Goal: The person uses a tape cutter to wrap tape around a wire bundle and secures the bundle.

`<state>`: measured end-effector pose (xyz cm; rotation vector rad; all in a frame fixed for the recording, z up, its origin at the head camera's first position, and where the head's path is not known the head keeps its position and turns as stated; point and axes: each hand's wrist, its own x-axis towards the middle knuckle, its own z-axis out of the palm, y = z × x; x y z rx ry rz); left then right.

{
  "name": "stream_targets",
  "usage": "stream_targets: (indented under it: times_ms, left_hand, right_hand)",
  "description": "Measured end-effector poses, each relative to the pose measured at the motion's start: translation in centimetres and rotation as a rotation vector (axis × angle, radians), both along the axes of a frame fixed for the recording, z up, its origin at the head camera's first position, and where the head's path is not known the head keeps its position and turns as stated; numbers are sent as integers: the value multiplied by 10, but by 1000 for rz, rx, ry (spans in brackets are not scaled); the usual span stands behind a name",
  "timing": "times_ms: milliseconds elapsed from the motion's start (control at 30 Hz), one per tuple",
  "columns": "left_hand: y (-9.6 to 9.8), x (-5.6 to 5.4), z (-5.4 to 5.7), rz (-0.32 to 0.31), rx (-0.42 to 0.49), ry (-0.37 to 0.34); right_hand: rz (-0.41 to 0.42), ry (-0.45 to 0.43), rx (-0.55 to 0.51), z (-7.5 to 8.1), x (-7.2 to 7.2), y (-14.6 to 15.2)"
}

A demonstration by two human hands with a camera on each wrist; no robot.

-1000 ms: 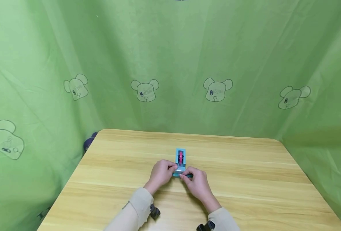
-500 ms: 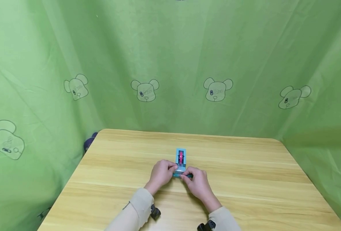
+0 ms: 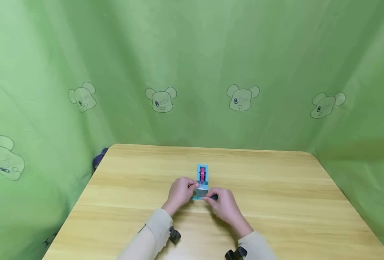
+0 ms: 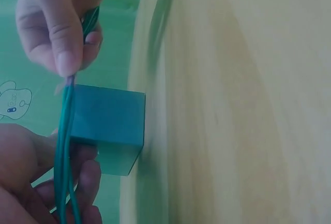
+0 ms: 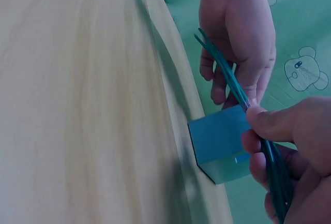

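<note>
My right hand (image 3: pixel 225 206) pinches a bundle of thin green strands (image 4: pixel 66 141) between thumb and fingers. A purple-tinted spot shows at the pinch. The strands lie crosswise just in front of a blue tape dispenser (image 3: pixel 202 191), which holds a pink-cored tape roll (image 3: pixel 203 174). Curled fingers of my left hand (image 3: pixel 180 193) hold the dispenser's front left corner, thumb over the top. From the right wrist, the strands' thin ends (image 5: pixel 202 38) stick out past the left hand. The dispenser's plain front face (image 4: pixel 108 114) shows behind the bundle in the left wrist view.
A light wood table (image 3: pixel 276 195) carries the dispenser near its middle. Green curtains (image 3: pixel 192 72) printed with bear heads hang behind and on both sides. A dark purple object (image 3: pixel 99 159) peeks out past the table's left edge. Both wrists wear small black cameras (image 3: pixel 175 235).
The bundle has shifted slightly left and away from the dispenser, uncovering more of its front face. Both hands keep their grips. The head view has shifted a little.
</note>
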<state>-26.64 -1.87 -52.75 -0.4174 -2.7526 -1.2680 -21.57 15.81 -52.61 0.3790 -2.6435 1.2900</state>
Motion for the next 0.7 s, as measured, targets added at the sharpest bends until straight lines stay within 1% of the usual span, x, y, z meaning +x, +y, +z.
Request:
stream_targets:
  times_ms: [167,367,500,600,700]
  left_hand:
    - [-4,-1,3,21,7,-33]
    - [-3,1,3,17,42,-14]
    - [-6,3,2,17,31,9]
    - [-8,4,5,15,21,26]
    - [-11,8,10,15,32,28]
  right_hand:
    - [-25,-66,43,4,-3,0]
    - [-24,-45,53,4,0,0]
    - [-23,-57,54,6,1,-3]
    - [-25,-67,52,9,2,-4]
    - [-25,-68,48,11,3,-5]
